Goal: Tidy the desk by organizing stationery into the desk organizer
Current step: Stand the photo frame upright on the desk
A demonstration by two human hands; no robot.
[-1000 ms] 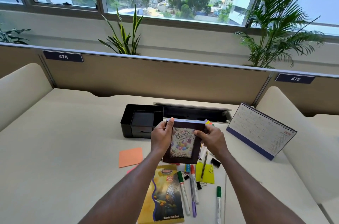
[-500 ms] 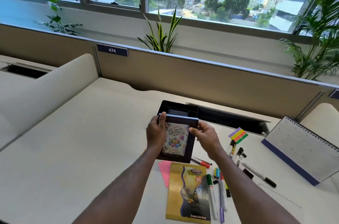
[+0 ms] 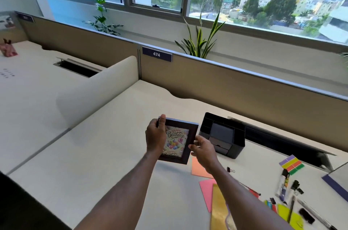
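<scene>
I hold a dark picture frame (image 3: pixel 177 142) with a "Happy Birthday" balloon card above the desk, left of the black desk organizer (image 3: pixel 223 134). My left hand (image 3: pixel 155 136) grips the frame's left edge, thumb over its top corner. My right hand (image 3: pixel 204 151) pinches the frame's lower right side. Loose stationery lies to the right: an orange sticky note (image 3: pixel 198 168), a pink sheet (image 3: pixel 207 191), a yellow-gold booklet (image 3: pixel 219 211), a binder clip (image 3: pixel 230 170), coloured sticky flags (image 3: pixel 291 164), several markers and pens (image 3: pixel 283 185).
A beige partition (image 3: pixel 235 86) labelled 474 backs the desk, with a cable slot (image 3: pixel 282 143) behind the organizer. A curved divider (image 3: pixel 98 88) separates the neighbouring desk at left. A desk calendar's corner (image 3: pixel 335 182) shows at the right edge. Plants stand along the window.
My view has swung left, and both hands carried the frame leftward, from in front of the organizer to its left side. The stationery now sits at lower right.
</scene>
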